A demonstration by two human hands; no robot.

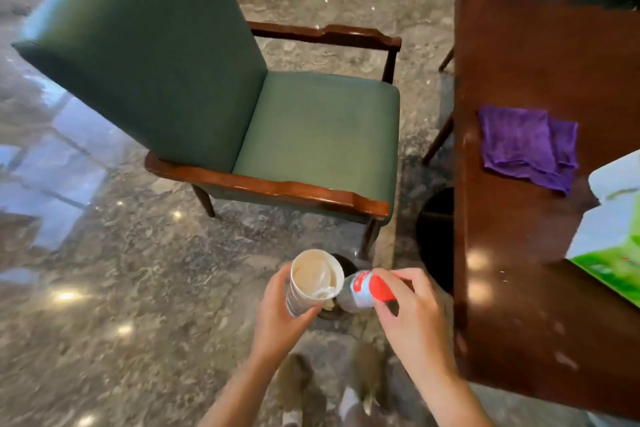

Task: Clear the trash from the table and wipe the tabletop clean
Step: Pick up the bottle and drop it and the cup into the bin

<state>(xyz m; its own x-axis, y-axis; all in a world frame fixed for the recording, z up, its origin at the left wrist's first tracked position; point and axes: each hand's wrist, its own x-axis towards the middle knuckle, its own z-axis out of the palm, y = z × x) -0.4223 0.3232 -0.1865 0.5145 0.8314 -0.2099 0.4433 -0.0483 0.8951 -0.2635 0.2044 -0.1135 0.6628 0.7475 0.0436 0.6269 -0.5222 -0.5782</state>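
Polished marble floor [104, 270]; dark wood table [519, 270], purple cloth [523, 142] near its left edge. Left hand [277, 319] grips a cup [311, 282], right hand [412, 315] a bottle [367, 289].

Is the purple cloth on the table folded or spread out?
Folded: the purple cloth lies on the dark wooden table in overlapping layers.

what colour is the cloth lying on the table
The cloth is purple, folded and lying on the dark brown wooden table; the head view shows it.
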